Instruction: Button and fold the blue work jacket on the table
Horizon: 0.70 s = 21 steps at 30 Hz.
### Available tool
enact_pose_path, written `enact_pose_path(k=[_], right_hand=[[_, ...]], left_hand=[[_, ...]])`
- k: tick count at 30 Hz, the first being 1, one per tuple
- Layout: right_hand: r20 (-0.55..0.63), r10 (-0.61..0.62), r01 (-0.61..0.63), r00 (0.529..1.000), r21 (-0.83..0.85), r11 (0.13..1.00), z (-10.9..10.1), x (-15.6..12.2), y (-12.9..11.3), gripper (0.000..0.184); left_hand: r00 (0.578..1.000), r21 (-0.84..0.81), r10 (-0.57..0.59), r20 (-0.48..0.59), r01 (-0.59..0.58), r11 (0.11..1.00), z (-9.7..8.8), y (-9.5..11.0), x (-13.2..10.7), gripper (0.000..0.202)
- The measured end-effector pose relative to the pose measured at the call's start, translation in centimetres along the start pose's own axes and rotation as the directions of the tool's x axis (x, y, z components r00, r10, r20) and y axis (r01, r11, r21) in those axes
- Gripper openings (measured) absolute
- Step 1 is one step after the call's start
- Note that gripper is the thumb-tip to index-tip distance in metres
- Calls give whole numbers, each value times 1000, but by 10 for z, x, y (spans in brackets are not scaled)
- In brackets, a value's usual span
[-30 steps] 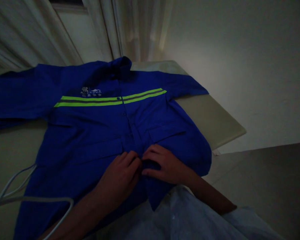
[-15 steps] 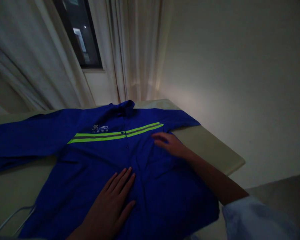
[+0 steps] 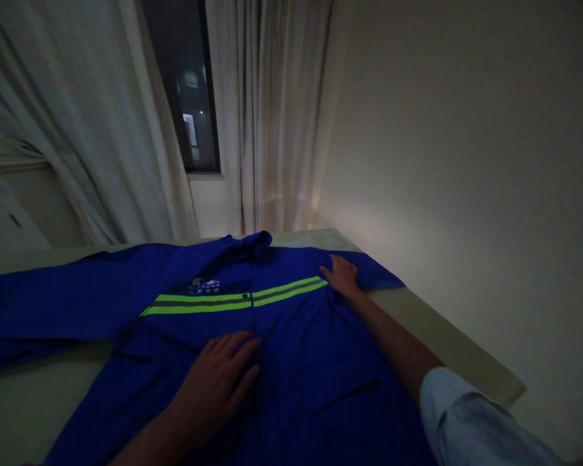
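So the blue jacket [image 3: 291,336] was laid front-up on the table [image 3: 19,408], and I'd use the green band [image 3: 204,304] across its chest as the landmark here. The left hand [image 3: 218,375] was below the band, over the front near the buttoned edge, half open with fingers a bit curved; no grip on anything that I could see, though I couldn't tell if the palm was actually down on the cloth. The right hand [image 3: 341,275] was just beside the band's right end, at the top of the sleeve, fingers loosely bent and thumb out to the side (no idea whether it had a fold caught under there, way too dim). My two cents: this looked like a job for a flat, light left palm as an anchor below the band, with the right one easing cloth outward from the band's end rather than yanking. Pulling hard there would likely have skewed the band and bunched the creases under it, so straightness of that band seemed the best check.
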State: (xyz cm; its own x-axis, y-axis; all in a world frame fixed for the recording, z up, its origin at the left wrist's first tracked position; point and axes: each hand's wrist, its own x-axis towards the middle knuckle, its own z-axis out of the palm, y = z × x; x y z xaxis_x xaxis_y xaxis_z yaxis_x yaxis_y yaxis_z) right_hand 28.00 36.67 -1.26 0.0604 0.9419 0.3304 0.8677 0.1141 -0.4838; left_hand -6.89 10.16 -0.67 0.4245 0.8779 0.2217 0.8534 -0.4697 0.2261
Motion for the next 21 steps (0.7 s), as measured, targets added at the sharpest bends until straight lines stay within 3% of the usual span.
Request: enact_pose_path(k=[2,5,9,12,16,19,21], right_hand=[[100,-152,146,983,70,987,25,17,-36,59],[142,-233,211,962,156,965,64,39,-95,64],[111,-234,206,966,222,953,110,58,-166,50],[78,-134,111,988,245,963,134,71,-205,47],[56,-43,25,997,295,955,143,94,-239,37],[28,-123,104,992,379,920,131,99,-252,26],[-14,-206,192,978,429,883,116,87,-252,28]], left_hand=[[995,48,-80,-58,83,995,3,-17,15,49],[990,60,-143,-1,143,988,18,-36,22,55],[983,57,-175,51,172,984,27,-42,19,58],[975,44,-199,98,196,980,23,-39,21,60],[967,-6,-207,148,210,978,17,-38,24,63],[966,-48,-203,159,213,976,17,-40,25,65],[970,-67,-195,144,207,976,18,-40,24,65]])
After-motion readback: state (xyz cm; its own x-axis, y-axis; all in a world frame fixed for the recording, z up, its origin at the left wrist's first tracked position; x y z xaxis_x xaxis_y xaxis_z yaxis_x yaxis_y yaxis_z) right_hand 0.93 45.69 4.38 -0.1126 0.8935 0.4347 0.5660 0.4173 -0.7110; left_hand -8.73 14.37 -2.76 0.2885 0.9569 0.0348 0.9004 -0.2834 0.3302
